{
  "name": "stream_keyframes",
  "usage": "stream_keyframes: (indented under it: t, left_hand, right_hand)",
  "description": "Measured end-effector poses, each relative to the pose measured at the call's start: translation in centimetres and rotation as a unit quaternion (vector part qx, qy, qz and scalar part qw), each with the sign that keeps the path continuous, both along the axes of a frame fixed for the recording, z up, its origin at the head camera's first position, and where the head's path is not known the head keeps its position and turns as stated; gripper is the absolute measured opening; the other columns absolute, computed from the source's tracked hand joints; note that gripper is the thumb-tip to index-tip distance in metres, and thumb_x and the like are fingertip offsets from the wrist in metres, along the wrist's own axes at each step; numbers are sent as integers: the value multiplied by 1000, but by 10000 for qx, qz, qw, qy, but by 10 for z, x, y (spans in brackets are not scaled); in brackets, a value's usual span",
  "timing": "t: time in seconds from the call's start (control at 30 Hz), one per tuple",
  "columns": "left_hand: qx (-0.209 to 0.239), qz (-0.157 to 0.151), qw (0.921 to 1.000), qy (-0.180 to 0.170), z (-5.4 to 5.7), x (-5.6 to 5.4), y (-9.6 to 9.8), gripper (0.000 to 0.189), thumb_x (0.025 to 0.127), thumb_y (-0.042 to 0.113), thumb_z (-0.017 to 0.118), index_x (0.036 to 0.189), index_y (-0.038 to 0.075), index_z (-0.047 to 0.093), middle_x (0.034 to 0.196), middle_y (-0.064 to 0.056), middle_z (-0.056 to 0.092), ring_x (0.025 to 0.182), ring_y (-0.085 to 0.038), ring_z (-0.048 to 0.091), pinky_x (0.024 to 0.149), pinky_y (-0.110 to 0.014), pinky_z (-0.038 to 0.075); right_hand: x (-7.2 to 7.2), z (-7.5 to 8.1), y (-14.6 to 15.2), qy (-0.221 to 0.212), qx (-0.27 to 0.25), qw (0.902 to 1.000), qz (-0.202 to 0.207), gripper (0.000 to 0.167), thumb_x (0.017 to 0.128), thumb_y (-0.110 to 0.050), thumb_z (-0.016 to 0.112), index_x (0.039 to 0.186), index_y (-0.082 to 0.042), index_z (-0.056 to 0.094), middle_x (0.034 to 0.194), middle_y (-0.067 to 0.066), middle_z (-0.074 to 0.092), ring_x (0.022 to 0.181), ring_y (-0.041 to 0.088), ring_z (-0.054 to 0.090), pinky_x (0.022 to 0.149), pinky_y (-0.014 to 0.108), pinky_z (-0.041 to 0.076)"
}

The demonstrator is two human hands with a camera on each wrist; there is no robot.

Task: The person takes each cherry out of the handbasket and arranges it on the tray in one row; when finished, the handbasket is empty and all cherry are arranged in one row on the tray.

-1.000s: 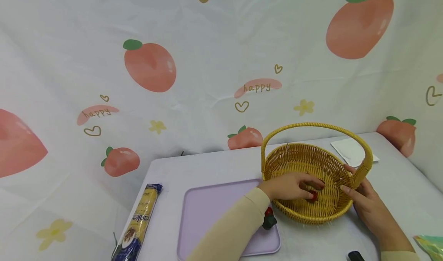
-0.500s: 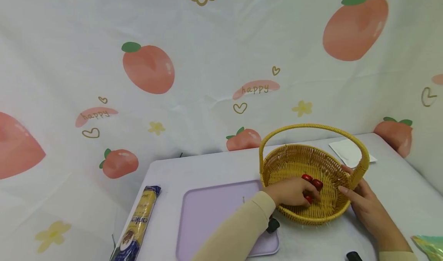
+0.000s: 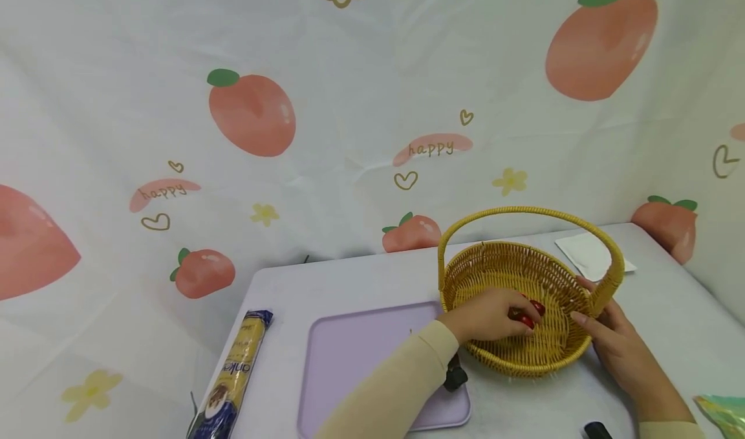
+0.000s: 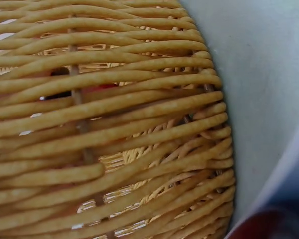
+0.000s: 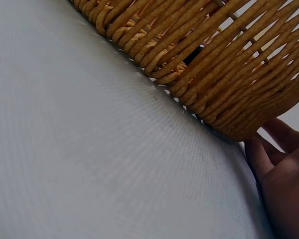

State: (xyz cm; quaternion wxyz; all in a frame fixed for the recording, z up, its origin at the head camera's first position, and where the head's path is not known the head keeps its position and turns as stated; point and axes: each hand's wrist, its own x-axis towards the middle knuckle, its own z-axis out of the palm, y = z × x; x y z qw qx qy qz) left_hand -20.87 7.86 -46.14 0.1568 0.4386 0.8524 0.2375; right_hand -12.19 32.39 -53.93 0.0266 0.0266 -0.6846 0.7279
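A yellow woven basket [image 3: 559,355] with a tall arched handle stands at the right of the table. My left hand [image 3: 489,315] reaches over its near left side, thumb and fingers around a small glossy red fruit [image 3: 526,321] inside. Another red fruit [image 3: 538,307] lies just beyond the fingertips, and the hand partly hides the fruit. My right hand [image 3: 611,342] grips the basket's right side by the handle's foot, thumb inside the rim and fingers outside. In the right wrist view this hand [image 5: 284,174] holds the basket's wall low down. Only the basket's weave [image 4: 114,114] fills most of the left wrist view.
A lilac tray [image 3: 343,348] lies left of the basket, partly under my left sleeve. A dark red round thing [image 4: 264,226] shows at the tray's edge. A long yellow-and-blue packet [image 3: 235,374] lies far left. Behind the basket is a white sheet [image 3: 590,255]; a green packet [image 3: 724,410] sits front right.
My left hand has shifted about inside the basket among the red fruits, which showed more openly half a second ago. My right hand stays on the basket.
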Motion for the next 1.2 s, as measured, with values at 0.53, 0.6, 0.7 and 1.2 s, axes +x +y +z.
stream_keyframes:
  t: [0.53, 0.6, 0.7, 1.2]
  left_hand:
    - [1825, 350, 9787, -871, 20, 15, -37, 30, 98, 13, 85, 128, 14, 80, 110, 22, 69, 92, 6, 61, 81, -14, 53]
    - [2088, 423, 9711, -1073, 22, 16, -43, 29, 98, 12, 85, 126, 14, 80, 111, 22, 70, 89, 4, 64, 80, -17, 55]
    - [2439, 470, 9599, -1299, 25, 19, -52, 29, 97, 10, 86, 125, 13, 80, 114, 20, 71, 88, 1, 66, 80, -21, 57]
    - [3294, 585, 9315, -1428, 22, 26, -94, 28, 95, 1, 84, 122, 6, 80, 114, 8, 74, 91, -5, 72, 85, -31, 61]
  right_hand:
    - [0, 0, 0, 98, -37, 9999, 9, 70, 116, -10, 51, 175, -34, 22, 171, 5, 19, 152, 10, 20, 118, 18, 9]
    - [0, 0, 0, 94, -49, 9999, 15, 70, 116, -10, 51, 175, -34, 22, 171, 4, 19, 152, 10, 20, 118, 18, 8]
    - [0, 0, 0, 95, -65, 9999, 17, 70, 116, -9, 50, 175, -34, 22, 172, 4, 18, 154, 11, 18, 118, 18, 8]
    - [0, 0, 1, 80, -75, 9999, 28, 70, 116, -9, 50, 175, -35, 22, 172, 3, 18, 153, 10, 18, 119, 17, 7]
